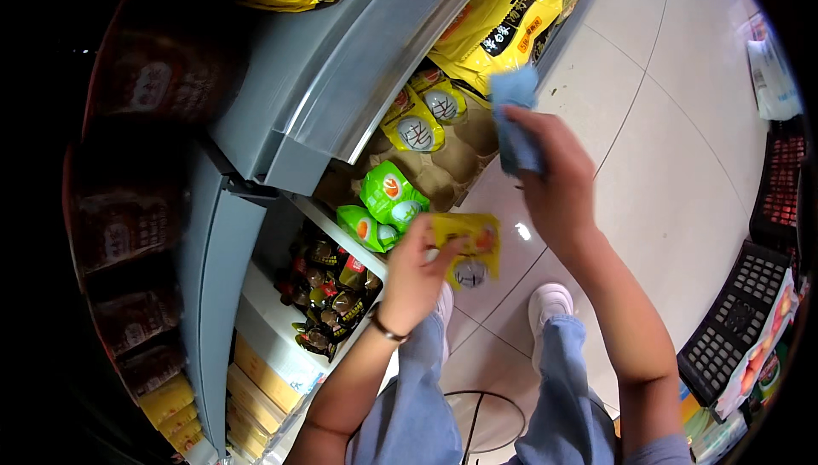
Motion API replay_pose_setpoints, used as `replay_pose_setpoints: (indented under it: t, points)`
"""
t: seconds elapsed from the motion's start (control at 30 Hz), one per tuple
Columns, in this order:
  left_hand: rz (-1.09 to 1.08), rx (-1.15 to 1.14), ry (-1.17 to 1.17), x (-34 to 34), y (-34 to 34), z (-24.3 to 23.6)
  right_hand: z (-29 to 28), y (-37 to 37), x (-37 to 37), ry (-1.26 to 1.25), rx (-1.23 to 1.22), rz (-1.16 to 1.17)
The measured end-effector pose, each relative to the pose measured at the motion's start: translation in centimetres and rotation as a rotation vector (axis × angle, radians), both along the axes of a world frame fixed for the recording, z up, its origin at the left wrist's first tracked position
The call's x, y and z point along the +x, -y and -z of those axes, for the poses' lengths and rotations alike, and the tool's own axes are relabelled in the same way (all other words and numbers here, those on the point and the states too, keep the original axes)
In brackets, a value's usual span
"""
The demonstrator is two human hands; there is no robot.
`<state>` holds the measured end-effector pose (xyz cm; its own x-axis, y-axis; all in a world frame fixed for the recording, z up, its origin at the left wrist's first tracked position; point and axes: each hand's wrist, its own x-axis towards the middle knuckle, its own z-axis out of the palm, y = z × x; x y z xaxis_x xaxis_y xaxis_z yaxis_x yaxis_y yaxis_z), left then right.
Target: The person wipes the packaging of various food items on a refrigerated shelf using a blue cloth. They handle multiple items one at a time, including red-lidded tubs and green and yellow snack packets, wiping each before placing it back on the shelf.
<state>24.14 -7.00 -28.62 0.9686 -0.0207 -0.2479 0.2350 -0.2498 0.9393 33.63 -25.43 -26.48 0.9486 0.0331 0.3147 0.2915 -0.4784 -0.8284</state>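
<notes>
My left hand [417, 282] pinches a small yellow packet [474, 252] with a pale oval on its front, held out over the floor beside the shelf. In my right hand [558, 179] is a folded blue cloth [515, 120], raised near the shelf's edge; hand and cloth are slightly blurred. Between the two hands and the shelf lies a brown moulded egg tray [458, 156] with several hollows showing. Yellow packets [416, 128] sit at its far end, and bright green packets [392, 192] lie at its near end, close to my left hand.
Large yellow bags [503, 30] fill the shelf beyond the tray. A grey shelf rail [375, 47] overhangs it. Dark wrapped packets [332, 299] fill a nearer compartment. Black plastic crates [733, 316] stand at the right, across the tiled floor [635, 184].
</notes>
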Motion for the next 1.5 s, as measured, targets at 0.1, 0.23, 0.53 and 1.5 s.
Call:
replay_pose_setpoints:
  t: [0.1, 0.23, 0.53, 1.5]
  points:
    - [0.127, 0.190, -0.185, 1.0, 2.3, 0.7, 3.5, -2.0, 2.4, 0.102, -0.508, -0.227]
    - [0.170, 0.250, 0.041, 2.4, 2.7, 4.2, 6.6, -4.2, 3.6, -0.040, -0.884, -0.352]
    - [0.131, 0.407, 0.090, 3.2, 3.5, 7.5, 5.3, -2.6, 5.3, -0.215, -0.625, -0.320]
    - [0.072, 0.299, -0.159, 1.4, 3.2, 6.1, 9.3, -3.7, 4.7, -0.593, -0.332, 0.043]
